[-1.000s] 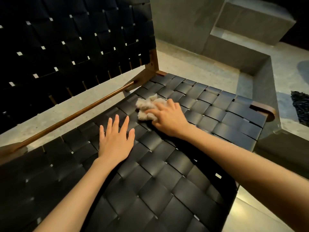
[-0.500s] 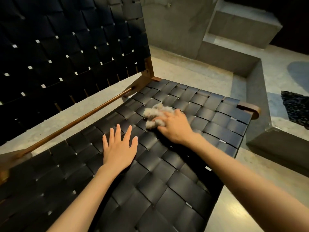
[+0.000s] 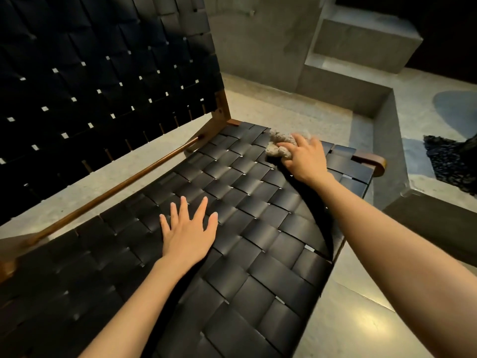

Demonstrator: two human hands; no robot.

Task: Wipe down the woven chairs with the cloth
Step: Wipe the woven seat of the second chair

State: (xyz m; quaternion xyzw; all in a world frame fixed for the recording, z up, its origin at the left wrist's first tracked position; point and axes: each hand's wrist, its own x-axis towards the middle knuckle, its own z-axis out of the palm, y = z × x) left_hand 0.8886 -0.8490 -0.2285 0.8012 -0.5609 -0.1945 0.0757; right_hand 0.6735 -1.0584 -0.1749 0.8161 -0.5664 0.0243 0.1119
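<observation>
A black woven chair fills the view, its seat point(image 3: 245, 202) in front of me and its woven back point(image 3: 103, 73) rising at the upper left on a brown wooden frame. A crumpled beige cloth point(image 3: 277, 146) lies at the seat's far edge. My right hand point(image 3: 305, 157) grips the cloth and presses it onto the weave. My left hand point(image 3: 188, 228) lies flat on the middle of the seat with its fingers spread.
A wooden rail point(image 3: 124, 187) runs between seat and back, and a curved wooden frame end point(image 3: 371, 160) sticks out at the far right corner. Concrete steps point(image 3: 361, 52) and a low concrete wall point(image 3: 392, 140) stand behind the chair. A dark patterned fabric point(image 3: 449, 161) lies at the right.
My right hand has slid the cloth away from me, from the middle of the seat to its far edge. My left hand stays flat on the seat.
</observation>
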